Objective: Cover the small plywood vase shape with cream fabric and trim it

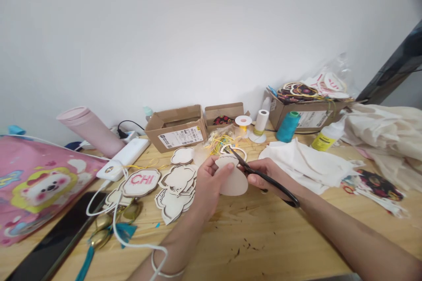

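A cream-white cut piece, scalloped along its far edge and rounded at the near end, is pinched in my left hand, thumb on top. Whether it is cloth or card, I cannot tell. My right hand grips black-handled scissors, with their blades pointing away to the left at the piece's right edge. One handle loop sticks out past my right wrist. Just beyond the blades lies a pale scalloped ring. Left of my left hand are stacked white cloud-shaped pieces.
Open cardboard boxes stand against the wall, near thread spools and a yellow-labelled bottle. White fabric lies right. A power bank with a white cable, a phone and a pink bag occupy the left.
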### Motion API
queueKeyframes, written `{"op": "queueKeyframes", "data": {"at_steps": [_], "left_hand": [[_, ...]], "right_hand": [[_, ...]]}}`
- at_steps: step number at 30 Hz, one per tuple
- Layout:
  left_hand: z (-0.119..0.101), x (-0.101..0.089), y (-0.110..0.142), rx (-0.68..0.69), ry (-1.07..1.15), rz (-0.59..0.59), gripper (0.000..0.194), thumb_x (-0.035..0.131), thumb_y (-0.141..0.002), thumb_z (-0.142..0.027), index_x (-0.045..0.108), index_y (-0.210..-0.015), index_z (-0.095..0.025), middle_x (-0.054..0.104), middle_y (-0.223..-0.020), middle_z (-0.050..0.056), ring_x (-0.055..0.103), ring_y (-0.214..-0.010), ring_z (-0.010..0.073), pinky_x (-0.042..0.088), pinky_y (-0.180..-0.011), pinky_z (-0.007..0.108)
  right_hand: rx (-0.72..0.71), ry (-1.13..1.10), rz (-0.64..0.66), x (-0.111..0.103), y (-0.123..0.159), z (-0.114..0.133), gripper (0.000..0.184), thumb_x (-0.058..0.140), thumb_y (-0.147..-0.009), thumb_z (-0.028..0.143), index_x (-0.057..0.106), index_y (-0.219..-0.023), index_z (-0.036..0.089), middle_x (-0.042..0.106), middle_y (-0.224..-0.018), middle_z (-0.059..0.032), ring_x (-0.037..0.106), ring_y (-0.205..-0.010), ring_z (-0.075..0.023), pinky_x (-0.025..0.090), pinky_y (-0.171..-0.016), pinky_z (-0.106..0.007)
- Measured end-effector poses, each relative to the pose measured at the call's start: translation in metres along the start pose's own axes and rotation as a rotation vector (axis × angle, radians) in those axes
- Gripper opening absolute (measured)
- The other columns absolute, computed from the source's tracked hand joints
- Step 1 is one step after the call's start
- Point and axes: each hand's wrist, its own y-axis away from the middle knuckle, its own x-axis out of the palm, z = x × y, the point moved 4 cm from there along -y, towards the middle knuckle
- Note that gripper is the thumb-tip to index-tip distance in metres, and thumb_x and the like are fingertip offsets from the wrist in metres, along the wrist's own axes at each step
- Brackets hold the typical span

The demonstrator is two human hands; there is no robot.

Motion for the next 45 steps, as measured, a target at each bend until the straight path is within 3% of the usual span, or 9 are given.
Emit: {"op": "queueKeyframes", "data": {"at_steps": [9,14,21,27,36,45], "left_hand": [[-0.001,0.0,-0.001,-0.007,0.027,-0.029,0.029,0.071,-0.058,-0.028,0.053,-0.078,-0.017,0.066,-0.069,0.002,0.06,-0.057,0.0136,0.045,-0.052,0.022],[-0.001,0.0,-0.001,-0.001,0.024,-0.022,0.028,0.071,-0.058,-0.027,0.054,-0.076,-0.016,0.066,-0.068,0.001,0.059,-0.055,0.0122,0.045,-0.051,0.021],[-0.004,0.0,-0.001,0.003,-0.009,0.003,0.024,0.07,-0.06,-0.026,0.055,-0.076,-0.016,0.065,-0.064,0.0,0.058,-0.052,0.0107,0.045,-0.049,0.02],[-0.003,0.0,-0.002,-0.003,0.007,-0.01,0.026,0.072,-0.056,-0.026,0.056,-0.074,-0.017,0.065,-0.065,-0.001,0.058,-0.052,0.0111,0.044,-0.049,0.02],[-0.003,-0.003,-0.004,0.002,-0.04,-0.014,0.025,0.072,-0.057,-0.025,0.055,-0.073,-0.016,0.065,-0.064,-0.001,0.057,-0.051,0.0105,0.045,-0.048,0.02],[-0.007,-0.003,-0.005,-0.014,-0.099,-0.004,0.027,0.075,-0.053,-0.024,0.06,-0.073,-0.015,0.068,-0.065,0.002,0.058,-0.049,0.0111,0.045,-0.045,0.019]], "right_hand": [[-0.002,-0.034,0.001,0.002,-0.001,0.004,0.047,0.049,-0.071,0.056,0.057,-0.079,0.01,0.036,-0.061,0.0016,0.026,-0.051,-0.0064,0.018,-0.042,-0.02],[0.01,-0.002,-0.001,-0.001,-0.001,0.0,0.042,0.05,-0.072,0.053,0.054,-0.072,0.011,0.029,-0.057,0.0038,0.02,-0.048,-0.0051,0.012,-0.04,-0.02],[0.012,-0.014,0.037,-0.002,0.0,0.002,0.045,0.047,-0.074,0.055,0.055,-0.076,0.011,0.026,-0.053,0.0049,0.02,-0.046,-0.0057,0.013,-0.039,-0.021],[0.003,0.02,0.023,-0.004,0.0,0.002,0.042,0.049,-0.073,0.053,0.053,-0.068,0.012,0.023,-0.051,0.0059,0.017,-0.045,-0.005,0.011,-0.04,-0.022],[0.01,0.03,0.055,-0.009,0.001,-0.001,0.04,0.053,-0.073,0.049,0.059,-0.079,0.009,0.034,-0.058,0.0037,0.025,-0.05,-0.0057,0.017,-0.043,-0.02],[0.016,0.094,0.116,-0.018,0.002,-0.006,0.031,0.057,-0.072,0.041,0.06,-0.08,0.011,0.032,-0.056,0.0052,0.024,-0.049,-0.0053,0.017,-0.042,-0.02]]}}
